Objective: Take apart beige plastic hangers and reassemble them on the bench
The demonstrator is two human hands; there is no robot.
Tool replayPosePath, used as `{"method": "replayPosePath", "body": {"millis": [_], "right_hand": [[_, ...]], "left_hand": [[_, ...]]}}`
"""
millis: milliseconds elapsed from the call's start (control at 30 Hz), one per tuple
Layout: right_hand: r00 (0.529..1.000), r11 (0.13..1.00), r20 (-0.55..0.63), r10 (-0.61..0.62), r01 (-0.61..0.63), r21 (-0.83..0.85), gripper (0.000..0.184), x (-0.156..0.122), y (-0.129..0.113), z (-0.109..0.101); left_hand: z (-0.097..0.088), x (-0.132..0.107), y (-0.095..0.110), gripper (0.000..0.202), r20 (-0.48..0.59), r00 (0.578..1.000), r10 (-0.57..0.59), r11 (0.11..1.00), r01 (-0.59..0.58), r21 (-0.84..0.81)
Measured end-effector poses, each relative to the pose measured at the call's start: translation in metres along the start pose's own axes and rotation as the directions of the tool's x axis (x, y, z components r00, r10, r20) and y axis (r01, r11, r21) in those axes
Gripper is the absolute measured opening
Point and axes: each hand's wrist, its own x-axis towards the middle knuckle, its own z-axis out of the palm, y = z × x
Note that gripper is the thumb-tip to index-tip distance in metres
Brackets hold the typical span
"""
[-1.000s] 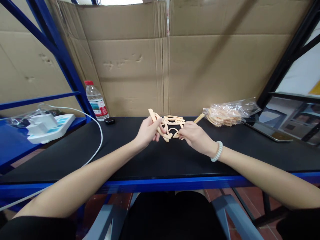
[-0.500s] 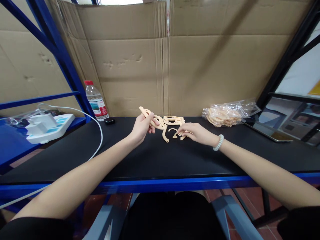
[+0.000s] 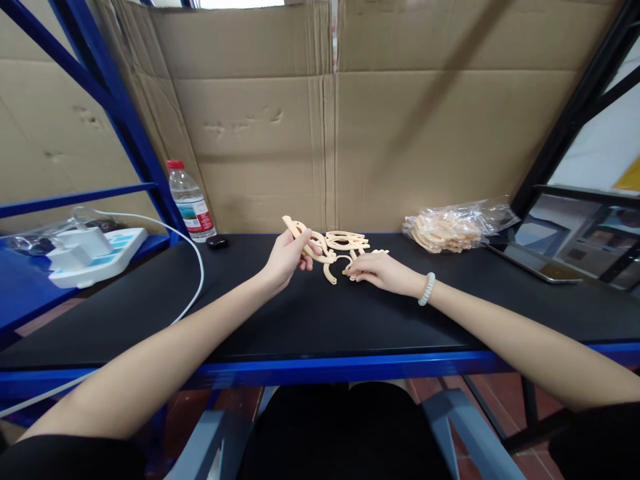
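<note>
Cream-coloured, flat curved pieces (image 3: pixel 345 234) lie in a cluster on the matte black tabletop (image 3: pixel 300 327), near its middle; they overlap, so I cannot count them. One more, a cream openwork piece with a straight end (image 3: pixel 289 224), is raised at the cluster's left, grasped between the thumb and fingers of the left hand (image 3: pixel 285 260). Fingers of the right hand (image 3: pixel 383 272) bend down over the cluster's near right side; whether they grasp a piece, I cannot tell. One pale coiled bracelet (image 3: pixel 427 289) circles the right wrist. Farther right lies one clear plastic bag (image 3: pixel 445 230) filled with similar cream pieces, uncounted. At the back left stand one clear bottle with a red cap (image 3: pixel 193 210) and, just beside it, one small black object (image 3: pixel 217 241). One white-and-blue power strip (image 3: pixel 125 248), bearing two white plugs (image 3: pixel 86 239), sits at far left, with a white cable (image 3: pixel 201 273) looping nearby. Brown cardboard (image 3: pixel 250 133) walls the back, blue metal (image 3: pixel 320 368) edges the table, and two grey armrests (image 3: pixel 213 440) flank the seat.
</note>
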Motion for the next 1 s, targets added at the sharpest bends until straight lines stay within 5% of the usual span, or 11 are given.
{"method": "replayPosePath", "body": {"millis": [667, 800, 900, 1000], "right_hand": [[0.994, 0.996, 0.098, 0.058, -0.051, -0.077, 0.016, -0.004, -0.004, -0.016], [0.986, 0.988, -0.087, 0.142, -0.136, 0.069, 0.018, -0.004, -0.011, -0.019], [0.926, 0.943, -0.25, 0.284, -0.222, 0.249, 0.023, -0.001, -0.021, -0.016], [0.886, 0.861, -0.283, 0.369, -0.211, 0.463, 0.025, 0.003, -0.034, -0.011]], "left_hand": [[0.002, -0.003, 0.002, 0.016, 0.043, 0.999, -0.011, 1.0, 0.011, 0.003], [0.005, -0.006, 0.0, 0.017, 0.095, 0.995, 0.029, 0.998, -0.034, 0.051], [0.009, -0.012, 0.0, 0.019, 0.159, 0.985, 0.071, 0.988, -0.091, 0.125], [0.015, -0.02, 0.001, 0.026, 0.255, 0.966, 0.03, 0.977, -0.083, 0.198]]}}
